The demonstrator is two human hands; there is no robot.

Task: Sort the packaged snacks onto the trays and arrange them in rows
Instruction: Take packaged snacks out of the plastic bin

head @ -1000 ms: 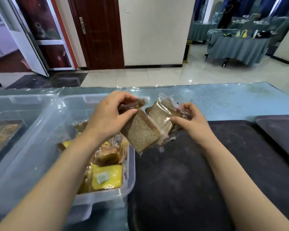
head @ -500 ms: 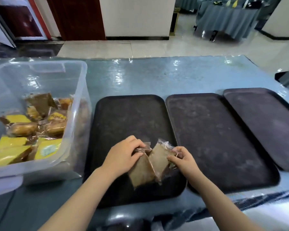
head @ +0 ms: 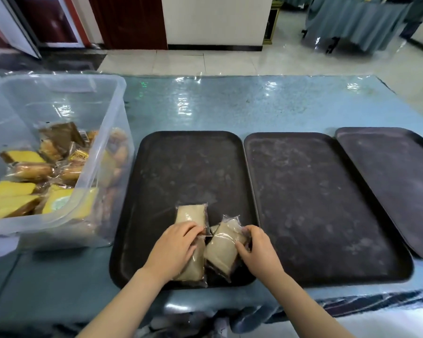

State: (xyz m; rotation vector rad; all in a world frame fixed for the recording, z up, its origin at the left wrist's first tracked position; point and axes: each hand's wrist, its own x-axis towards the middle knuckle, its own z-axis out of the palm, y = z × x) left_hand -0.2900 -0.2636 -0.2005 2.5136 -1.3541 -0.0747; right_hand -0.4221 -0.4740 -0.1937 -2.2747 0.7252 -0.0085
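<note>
My left hand [head: 174, 252] presses clear-wrapped brown bread slices [head: 192, 242] on the dark rectangular tray [head: 156, 181]; my right hand [head: 258, 252] pinches another wrapped slice [head: 221, 250].

Pale tiled floor [head: 230, 62], white wall [head: 215, 18], dark wooden door [head: 130, 20], draped table [head: 357, 20].

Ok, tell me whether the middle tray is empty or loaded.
Empty. The middle tray shows only bare dark surface; the bread packets lie on the left tray.
</note>
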